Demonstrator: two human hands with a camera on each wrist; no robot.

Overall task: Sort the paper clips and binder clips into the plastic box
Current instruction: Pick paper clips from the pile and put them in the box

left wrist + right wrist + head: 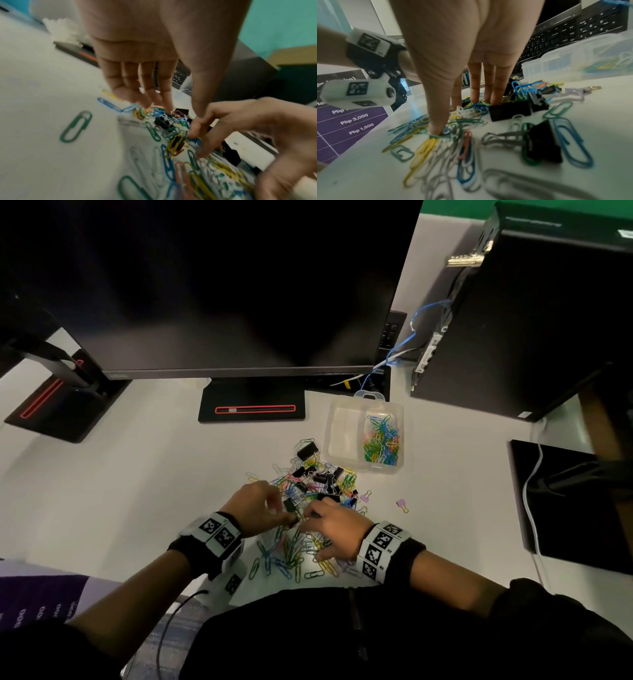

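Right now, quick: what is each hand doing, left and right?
Left hand: open, fingers straight, tips down in the clip pile.
Right hand: open, straight fingers pressing paper clips.

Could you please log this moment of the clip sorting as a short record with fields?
box: plastic box, open; paper clips in its right compartment, left one looks empty
pile: mixed paper clips and black binder clips on the desk
strays: two purple binder clips right of the pile
left hand: fingers down in the pile
right hand: fingers spread on paper clips
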